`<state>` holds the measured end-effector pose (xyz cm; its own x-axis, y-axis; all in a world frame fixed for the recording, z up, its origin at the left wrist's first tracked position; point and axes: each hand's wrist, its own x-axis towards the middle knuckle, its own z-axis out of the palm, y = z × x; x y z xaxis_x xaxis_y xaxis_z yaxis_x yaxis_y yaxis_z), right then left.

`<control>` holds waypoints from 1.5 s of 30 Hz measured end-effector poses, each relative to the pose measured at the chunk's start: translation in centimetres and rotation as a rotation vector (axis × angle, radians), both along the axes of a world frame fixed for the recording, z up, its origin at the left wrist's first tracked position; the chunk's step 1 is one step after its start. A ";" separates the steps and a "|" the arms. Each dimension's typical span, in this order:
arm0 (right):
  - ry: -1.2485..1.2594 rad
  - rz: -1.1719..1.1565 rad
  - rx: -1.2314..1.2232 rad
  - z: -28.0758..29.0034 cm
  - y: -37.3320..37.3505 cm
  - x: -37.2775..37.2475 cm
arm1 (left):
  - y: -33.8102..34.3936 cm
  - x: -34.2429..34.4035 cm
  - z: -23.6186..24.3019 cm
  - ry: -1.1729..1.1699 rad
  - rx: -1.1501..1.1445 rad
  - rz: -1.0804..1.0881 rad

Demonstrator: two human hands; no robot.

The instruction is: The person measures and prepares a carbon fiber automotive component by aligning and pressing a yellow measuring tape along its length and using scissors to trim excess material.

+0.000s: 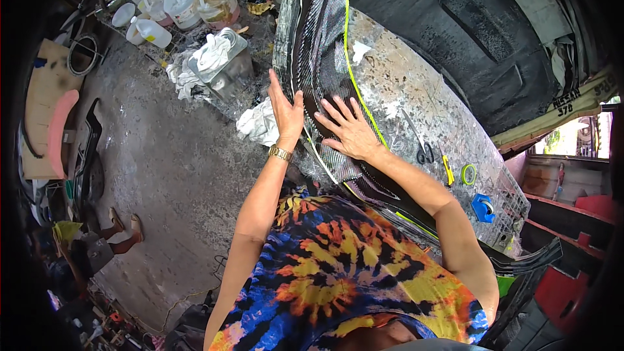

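Observation:
A long curved piece of dark carbon weave (328,39) with a yellow-green edge lies over a mould on the speckled worktable (413,81). My left hand (286,114) rests at its left edge, fingers stretched out. My right hand (351,130) lies flat on the weave with fingers spread. Left of my left hand is a crumpled white cloth (253,123). To the right lie scissors (419,140), a yellow cutter (447,169), a green tape roll (468,175) and a blue tape dispenser (483,208).
Several plastic jugs (182,3) and a metal container (231,68) with white rags (205,55) stand at the back left. A large black moulded panel (455,19) is at upper right. A co-worker's legs (123,240) show at lower left, beside leaning boards and parts (49,78).

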<state>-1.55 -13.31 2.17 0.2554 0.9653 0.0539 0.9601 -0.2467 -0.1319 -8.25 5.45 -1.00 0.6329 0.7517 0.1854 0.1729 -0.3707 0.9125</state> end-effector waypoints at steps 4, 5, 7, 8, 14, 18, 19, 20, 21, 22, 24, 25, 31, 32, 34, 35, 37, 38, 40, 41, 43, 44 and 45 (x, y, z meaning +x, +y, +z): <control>-0.011 0.016 -0.046 -1.3 -0.2 -2.2 | 0.3 0.1 -0.1 0.007 -0.025 -0.001; 0.011 0.001 -0.031 -1.5 -0.1 -2.6 | 0.4 0.1 -0.3 0.011 -0.023 0.002; 0.017 -0.023 -0.036 -1.8 0.0 -3.1 | 0.6 0.1 -0.6 0.022 -0.051 0.014; 0.020 -0.028 -0.037 -1.9 0.1 -3.3 | 0.7 0.3 -0.6 0.027 -0.077 0.005; 0.032 -0.025 -0.042 -2.0 0.8 -3.7 | 1.3 0.2 -0.7 0.001 0.011 -0.015; 0.021 -0.038 -0.033 -2.1 0.4 -4.0 | 1.2 -0.3 -0.2 0.009 0.068 0.000; 0.019 -0.034 0.001 -2.3 0.3 -3.7 | 1.0 -0.4 -0.1 0.008 0.143 0.056; 0.024 -0.046 0.003 -2.4 -0.3 -3.6 | 0.4 -1.1 1.7 -0.006 0.209 0.004; 0.026 -0.052 0.011 -2.4 0.1 -3.5 | 0.6 -1.9 2.8 -0.085 0.321 -0.057; 0.043 -0.102 0.028 -2.5 0.5 -3.3 | 1.6 -2.7 2.4 -0.036 0.453 -0.276; 0.067 -0.084 0.058 -2.6 0.5 -3.7 | 2.9 -4.8 2.5 0.072 0.764 -0.687; 0.083 -0.129 0.072 -2.7 0.3 -3.8 | 2.9 -4.8 2.8 0.075 0.775 -0.736; 0.498 -0.580 0.455 2.0 -3.2 -7.4 | 5.0 -4.8 4.2 0.325 1.002 -1.162; 0.742 -0.729 0.440 2.8 -4.7 -8.5 | 5.2 -4.9 3.8 0.326 1.026 -1.196; 1.112 -0.951 0.405 2.3 -7.2 -11.0 | 5.5 -4.6 4.0 0.337 1.027 -1.268; 1.236 -1.019 0.388 1.3 -8.0 -12.3 | 5.7 -4.5 4.1 0.340 1.019 -1.310; 1.561 -1.160 0.325 0.2 -8.6 -14.5 | 6.1 -3.9 4.3 0.341 1.041 -1.374; 1.647 -1.155 0.345 -0.4 -8.7 -15.2 | 6.0 -3.5 4.5 0.333 1.058 -1.404; 1.767 -1.204 0.398 -1.4 -8.8 -16.2 | 5.6 -3.0 4.9 0.325 1.077 -1.453; 1.878 -1.238 0.440 -1.4 -8.5 -16.4 | 5.6 -2.9 5.2 0.320 1.088 -1.486; 1.946 -1.253 0.526 -1.7 -7.8 -17.1 | 5.6 -2.6 5.8 0.313 1.101 -1.538; 1.996 -1.310 0.613 -1.7 -7.5 -17.1 | 5.3 -2.5 6.0 0.328 1.087 -1.556; 2.043 -1.366 0.704 -1.5 -7.3 -17.2 | 5.1 -2.4 6.1 0.343 1.073 -1.574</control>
